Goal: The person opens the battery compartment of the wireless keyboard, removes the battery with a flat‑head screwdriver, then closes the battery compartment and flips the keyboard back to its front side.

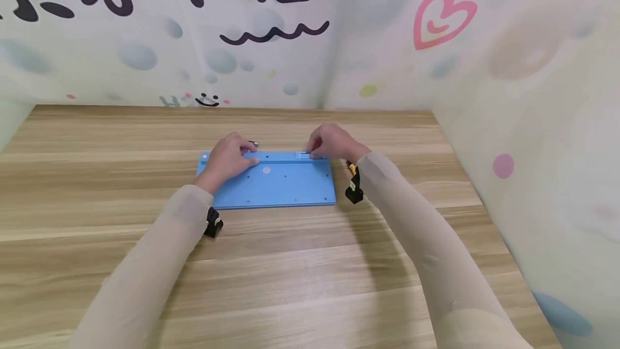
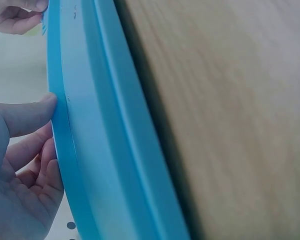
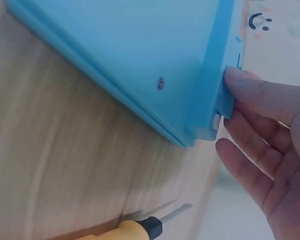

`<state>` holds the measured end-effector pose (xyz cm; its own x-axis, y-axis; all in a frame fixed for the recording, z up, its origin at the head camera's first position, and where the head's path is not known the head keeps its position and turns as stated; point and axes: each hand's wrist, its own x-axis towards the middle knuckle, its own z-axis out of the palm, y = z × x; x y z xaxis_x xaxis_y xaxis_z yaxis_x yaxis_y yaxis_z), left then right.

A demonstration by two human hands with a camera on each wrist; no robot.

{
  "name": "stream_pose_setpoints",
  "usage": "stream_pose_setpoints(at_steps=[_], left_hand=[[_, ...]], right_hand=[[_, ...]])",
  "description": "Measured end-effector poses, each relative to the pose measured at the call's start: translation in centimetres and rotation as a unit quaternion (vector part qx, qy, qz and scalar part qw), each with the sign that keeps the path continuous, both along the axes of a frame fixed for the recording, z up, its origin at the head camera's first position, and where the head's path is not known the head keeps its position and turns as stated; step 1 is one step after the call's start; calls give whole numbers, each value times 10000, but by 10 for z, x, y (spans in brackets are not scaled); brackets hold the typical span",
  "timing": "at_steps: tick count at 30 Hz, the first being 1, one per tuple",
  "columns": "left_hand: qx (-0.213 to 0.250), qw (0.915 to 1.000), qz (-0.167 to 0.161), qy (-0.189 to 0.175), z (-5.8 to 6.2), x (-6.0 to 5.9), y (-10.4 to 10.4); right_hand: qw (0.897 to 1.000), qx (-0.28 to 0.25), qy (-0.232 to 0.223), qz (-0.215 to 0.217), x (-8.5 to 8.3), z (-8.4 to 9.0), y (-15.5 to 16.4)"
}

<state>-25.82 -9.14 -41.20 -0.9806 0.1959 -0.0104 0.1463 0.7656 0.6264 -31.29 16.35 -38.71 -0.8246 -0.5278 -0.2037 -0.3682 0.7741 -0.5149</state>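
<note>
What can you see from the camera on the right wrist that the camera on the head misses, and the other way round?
Only the right wrist view shows the screwdriver with a yellow handle and black collar lying whole on the wood, its metal tip clear. Only the head view shows the person's left hand, both pale sleeves, the whole wooden table and the printed walls with a pink heart. Both show the flat blue plastic board and the right hand touching its far edge.

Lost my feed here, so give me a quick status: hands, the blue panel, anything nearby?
Left hand and right hand both touching blue panel at far edge, no grip closed. Panel flat on table. Yellow-handled screwdriver beside it, right.
</note>
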Motion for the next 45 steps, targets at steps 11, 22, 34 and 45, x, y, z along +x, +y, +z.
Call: stream_pose_setpoints(at_steps=[11, 22, 34, 45], left_hand=[[31, 10000, -39, 35, -1, -1, 0], [32, 10000, -43, 7, -1, -1, -2], [-28, 10000, -59, 17, -1, -1, -1], [-32, 10000, -47, 34, -2, -1, -1]], right_hand=[[9992, -122, -376, 104, -9, 3, 0], [9970, -216, -740, -56, -11, 4, -1], [9933, -829, -797, 73, -11, -3, 8], [9958, -571, -718, 81, -12, -1, 4]])
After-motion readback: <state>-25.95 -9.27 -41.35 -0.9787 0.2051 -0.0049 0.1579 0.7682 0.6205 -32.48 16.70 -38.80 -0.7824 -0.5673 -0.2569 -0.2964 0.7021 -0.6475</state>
